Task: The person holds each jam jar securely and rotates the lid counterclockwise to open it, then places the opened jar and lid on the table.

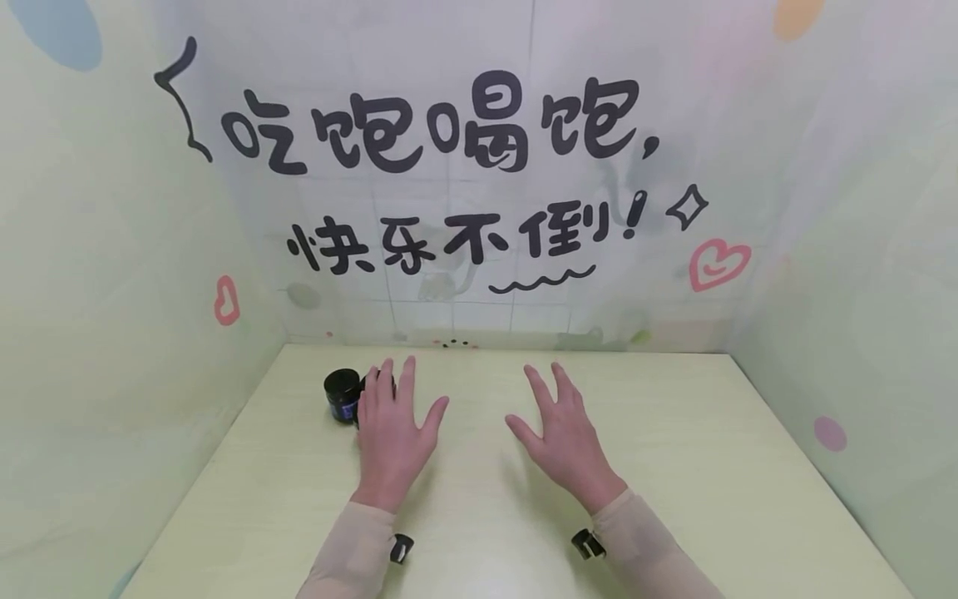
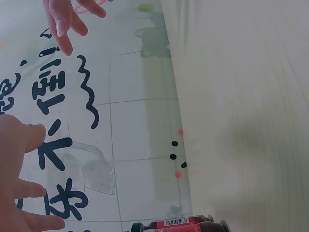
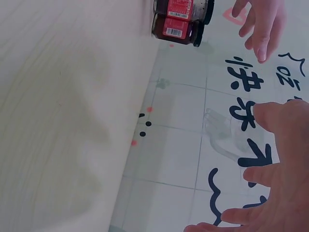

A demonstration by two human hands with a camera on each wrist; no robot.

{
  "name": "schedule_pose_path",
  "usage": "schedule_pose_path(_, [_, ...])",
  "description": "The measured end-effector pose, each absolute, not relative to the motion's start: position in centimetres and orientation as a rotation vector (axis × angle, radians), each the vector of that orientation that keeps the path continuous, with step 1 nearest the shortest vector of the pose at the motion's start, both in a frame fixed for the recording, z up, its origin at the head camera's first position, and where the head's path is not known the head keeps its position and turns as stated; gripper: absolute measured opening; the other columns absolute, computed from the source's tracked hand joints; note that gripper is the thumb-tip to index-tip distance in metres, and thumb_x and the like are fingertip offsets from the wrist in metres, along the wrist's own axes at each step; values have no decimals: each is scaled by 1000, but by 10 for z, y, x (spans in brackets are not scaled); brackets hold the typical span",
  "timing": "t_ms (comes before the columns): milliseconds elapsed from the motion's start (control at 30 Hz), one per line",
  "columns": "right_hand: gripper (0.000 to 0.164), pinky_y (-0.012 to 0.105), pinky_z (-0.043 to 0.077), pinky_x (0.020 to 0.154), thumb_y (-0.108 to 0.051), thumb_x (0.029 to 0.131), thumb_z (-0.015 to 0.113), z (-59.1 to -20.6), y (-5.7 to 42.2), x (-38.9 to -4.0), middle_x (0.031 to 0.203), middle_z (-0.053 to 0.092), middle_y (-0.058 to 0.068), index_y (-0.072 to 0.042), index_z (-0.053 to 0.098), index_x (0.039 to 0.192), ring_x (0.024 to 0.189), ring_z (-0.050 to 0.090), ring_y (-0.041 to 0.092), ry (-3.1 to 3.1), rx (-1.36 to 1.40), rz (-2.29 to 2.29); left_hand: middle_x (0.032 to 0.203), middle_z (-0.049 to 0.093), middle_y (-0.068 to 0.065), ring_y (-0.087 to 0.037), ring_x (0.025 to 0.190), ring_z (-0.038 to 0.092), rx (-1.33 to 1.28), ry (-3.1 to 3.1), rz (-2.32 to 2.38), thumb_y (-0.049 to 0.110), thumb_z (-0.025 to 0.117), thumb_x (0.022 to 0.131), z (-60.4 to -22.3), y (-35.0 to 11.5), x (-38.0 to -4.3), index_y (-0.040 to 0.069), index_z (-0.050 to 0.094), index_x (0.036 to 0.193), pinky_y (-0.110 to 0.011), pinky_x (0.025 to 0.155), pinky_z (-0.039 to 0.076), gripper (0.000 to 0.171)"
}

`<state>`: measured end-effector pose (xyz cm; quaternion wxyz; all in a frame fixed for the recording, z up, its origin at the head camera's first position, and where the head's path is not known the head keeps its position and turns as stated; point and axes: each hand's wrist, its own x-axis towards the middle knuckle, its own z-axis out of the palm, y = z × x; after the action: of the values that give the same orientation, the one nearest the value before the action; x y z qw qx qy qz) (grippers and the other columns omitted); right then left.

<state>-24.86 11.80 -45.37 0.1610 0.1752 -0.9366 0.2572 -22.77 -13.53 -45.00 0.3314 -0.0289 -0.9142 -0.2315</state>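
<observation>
Two dark jars with black lids are side by side at the table's back left. The outer jar (image 1: 343,398) shows a bluish label in the head view; the second jar (image 1: 362,384) is mostly hidden behind my left hand (image 1: 392,441). In the right wrist view the jars carry red labels with barcodes, the nearer jar (image 3: 175,30) overlapping the other. My left hand is raised over the table with fingers spread, gripping nothing. My right hand (image 1: 565,437) hovers to the right, fingers spread and thumb toward the left, with nothing in it.
A pale wooden table (image 1: 479,499) reaches back to a printed fabric wall (image 1: 479,187) with large black characters. Matching fabric walls stand at the left (image 1: 112,274) and right (image 1: 846,274). Each sleeve has a small black clip-like piece at the wrist.
</observation>
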Motion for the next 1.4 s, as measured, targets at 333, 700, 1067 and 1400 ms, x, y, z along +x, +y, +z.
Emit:
schedule_pose_path(333, [74, 58, 51, 89, -53, 95, 62, -455, 117, -244, 157, 28, 21, -24, 33, 157, 132, 44, 43, -2634, 562, 753, 143, 46, -27, -44, 136, 39, -53, -2259, -699, 36, 80, 86, -456, -146, -225, 3, 50, 143, -62, 100, 43, 73])
schedule_pose_path(700, [77, 50, 54, 81, -49, 94, 66, -462, 113, -241, 151, 35, 19, -24, 32, 158, 112, 57, 36, -2628, 604, 711, 143, 48, -24, -41, 134, 43, 40, -2229, -741, 37, 83, 83, -465, -157, -222, 5, 53, 141, -65, 90, 48, 73])
schedule_pose_path(1067, [75, 47, 55, 77, -48, 93, 67, -465, 107, -238, 147, 39, 20, -24, 34, 157, 108, 59, 33, -2635, 641, 705, 139, 51, -22, -38, 130, 48, 121, -2202, -861, 35, 89, 77, -474, -163, -220, 6, 56, 139, -62, 94, 46, 77])
schedule_pose_path(1400, [76, 45, 55, 78, -47, 93, 68, -469, 100, -235, 147, 40, 19, -22, 34, 157, 109, 59, 31, -2654, 682, 670, 138, 51, -18, -38, 126, 50, 220, -2192, -942, 33, 91, 75, -478, -169, -218, 7, 55, 140, -61, 93, 46, 79])
